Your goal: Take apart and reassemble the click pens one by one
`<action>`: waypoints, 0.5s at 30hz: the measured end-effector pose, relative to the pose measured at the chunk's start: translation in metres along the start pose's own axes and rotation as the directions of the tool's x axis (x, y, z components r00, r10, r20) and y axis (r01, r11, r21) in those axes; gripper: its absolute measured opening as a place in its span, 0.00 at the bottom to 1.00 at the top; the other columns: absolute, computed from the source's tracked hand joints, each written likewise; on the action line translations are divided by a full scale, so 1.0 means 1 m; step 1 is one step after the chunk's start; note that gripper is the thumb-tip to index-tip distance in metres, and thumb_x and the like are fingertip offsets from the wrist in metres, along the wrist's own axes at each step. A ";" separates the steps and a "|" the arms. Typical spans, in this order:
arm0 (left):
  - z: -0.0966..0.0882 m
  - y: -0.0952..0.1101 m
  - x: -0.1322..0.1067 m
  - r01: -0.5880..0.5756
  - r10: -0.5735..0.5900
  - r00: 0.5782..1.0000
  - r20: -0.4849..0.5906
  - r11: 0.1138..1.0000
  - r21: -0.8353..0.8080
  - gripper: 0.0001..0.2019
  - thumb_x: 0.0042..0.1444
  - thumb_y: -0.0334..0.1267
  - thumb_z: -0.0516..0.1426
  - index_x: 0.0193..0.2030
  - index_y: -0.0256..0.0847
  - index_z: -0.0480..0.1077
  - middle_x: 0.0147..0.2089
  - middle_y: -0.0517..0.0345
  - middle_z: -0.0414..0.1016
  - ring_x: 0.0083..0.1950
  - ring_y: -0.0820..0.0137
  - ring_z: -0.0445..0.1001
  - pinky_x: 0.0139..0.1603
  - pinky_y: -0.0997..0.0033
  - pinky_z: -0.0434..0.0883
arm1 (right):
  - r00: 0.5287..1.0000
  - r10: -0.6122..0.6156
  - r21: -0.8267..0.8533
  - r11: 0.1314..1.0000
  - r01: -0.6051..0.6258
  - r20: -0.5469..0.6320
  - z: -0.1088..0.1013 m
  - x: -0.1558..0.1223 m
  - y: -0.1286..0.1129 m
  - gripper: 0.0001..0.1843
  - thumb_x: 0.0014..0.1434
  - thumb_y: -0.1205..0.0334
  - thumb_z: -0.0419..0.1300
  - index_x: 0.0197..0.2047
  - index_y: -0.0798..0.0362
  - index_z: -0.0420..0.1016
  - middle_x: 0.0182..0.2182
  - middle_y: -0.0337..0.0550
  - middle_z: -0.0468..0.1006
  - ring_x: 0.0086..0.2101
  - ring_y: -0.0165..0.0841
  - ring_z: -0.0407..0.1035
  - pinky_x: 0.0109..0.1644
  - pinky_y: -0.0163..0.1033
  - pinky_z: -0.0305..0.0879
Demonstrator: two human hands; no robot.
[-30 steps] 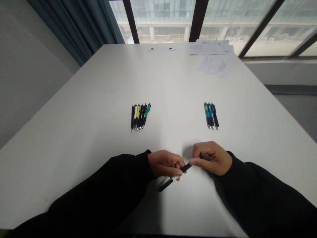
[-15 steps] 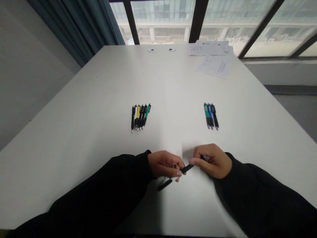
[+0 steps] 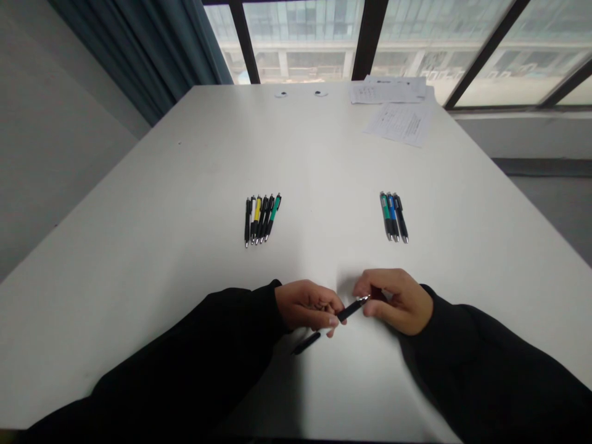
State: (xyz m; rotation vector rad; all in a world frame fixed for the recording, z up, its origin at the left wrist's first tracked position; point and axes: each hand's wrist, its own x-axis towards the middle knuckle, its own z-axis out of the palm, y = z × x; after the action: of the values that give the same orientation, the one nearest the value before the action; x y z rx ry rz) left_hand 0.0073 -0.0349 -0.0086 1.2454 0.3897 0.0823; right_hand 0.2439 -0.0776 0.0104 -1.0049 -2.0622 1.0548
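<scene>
My left hand (image 3: 309,306) grips a pen (image 3: 351,309) between thumb and fingers, low over the near part of the table. The pen slants up to the right. Its black grip and silver tip show beyond my fingertips, and its black rear end shows below my left hand; the middle is mostly covered by my fingers. My right hand (image 3: 396,300) is at the silver tip, thumb and index finger apart on either side of it. Whether a fingertip touches the tip, I cannot tell.
On the white table (image 3: 185,185), several pens (image 3: 262,219) lie side by side at centre left. Three more pens (image 3: 393,217), green, blue and black, lie at centre right. Printed papers (image 3: 400,120) are at the far right edge by the window.
My right thumb and index finger have come apart, uncovering the pen's silver tip. My left hand keeps its hold on the pen with hardly any movement.
</scene>
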 end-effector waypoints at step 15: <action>0.001 -0.001 0.001 -0.037 0.039 0.999 -0.013 0.992 0.119 0.20 0.54 0.52 0.60 0.40 0.34 0.73 0.27 0.56 0.73 0.25 0.77 0.65 0.27 0.76 0.61 | 0.999 -0.017 0.003 1.000 0.017 0.041 0.002 0.001 -0.004 0.19 0.64 0.58 0.54 0.22 0.54 0.64 0.19 0.35 0.61 0.20 0.25 0.55 0.26 0.33 0.51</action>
State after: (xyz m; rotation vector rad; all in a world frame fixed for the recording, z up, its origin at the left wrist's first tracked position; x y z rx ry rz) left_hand 0.0081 -0.0355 -0.0091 1.3710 0.3885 0.1023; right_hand 0.2401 -0.0788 0.0129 -0.9703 -2.0985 1.0775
